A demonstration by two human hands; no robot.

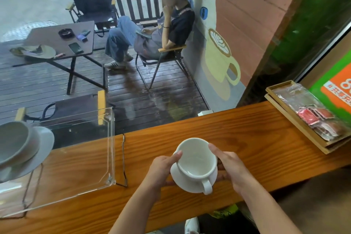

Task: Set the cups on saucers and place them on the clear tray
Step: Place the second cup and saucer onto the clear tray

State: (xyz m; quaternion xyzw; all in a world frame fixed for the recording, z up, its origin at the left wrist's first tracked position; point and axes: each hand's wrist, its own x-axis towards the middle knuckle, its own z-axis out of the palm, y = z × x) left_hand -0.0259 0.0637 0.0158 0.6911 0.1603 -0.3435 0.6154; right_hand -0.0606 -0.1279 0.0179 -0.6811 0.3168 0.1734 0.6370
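A white cup (196, 159) stands on a white saucer (187, 184), its handle pointing toward me. My left hand (164, 167) grips the saucer's left side, thumb on the cup's rim. My right hand (230, 165) grips the right side, thumb also on the rim. The pair is held over the wooden counter (247, 138). A clear tray (112, 150) lies to the left on the counter. On the tray's far left sits a grey cup (13, 142) on a grey saucer (44, 144).
A wooden box (296, 119) with red sachets lies at the counter's right end. Beyond the counter is a window onto a wet deck with a folding table, chairs and a seated person.
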